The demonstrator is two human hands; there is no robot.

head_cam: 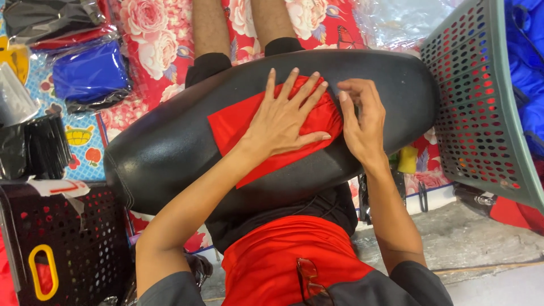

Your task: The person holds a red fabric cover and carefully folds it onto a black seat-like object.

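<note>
We are looking down at a folded red cloth [266,141] that is lying across the middle of a long black padded cushion [170,147], which is resting over the lap like a small bench. The left hand [283,116] is pressing flat on the red cloth, its fingers [303,90] spread apart and pointing away from the body, the thumb reaching toward the right edge of the cloth. The right hand [360,122] is sitting just beside it at the cloth's right end, its fingers [351,93] curled loosely together and touching the gathered edge of the fabric; we cannot tell whether they are actually pinching it. Both forearms are coming in from the bottom of the view, over a red and grey shirt [277,266]. To the right, a grey perforated plastic basket [481,102] is leaning just past the end of the cushion, with blue fabric [527,56] behind it. To the left, a blue garment in a clear bag [90,73] and a stack of black packets [42,144] are lying on a flowered mat [153,28], and a black perforated crate [73,243] with a yellow handle opening is standing at the lower left. Beyond the cushion, another person's bare legs [209,25] are showing at the top of the view.
</note>
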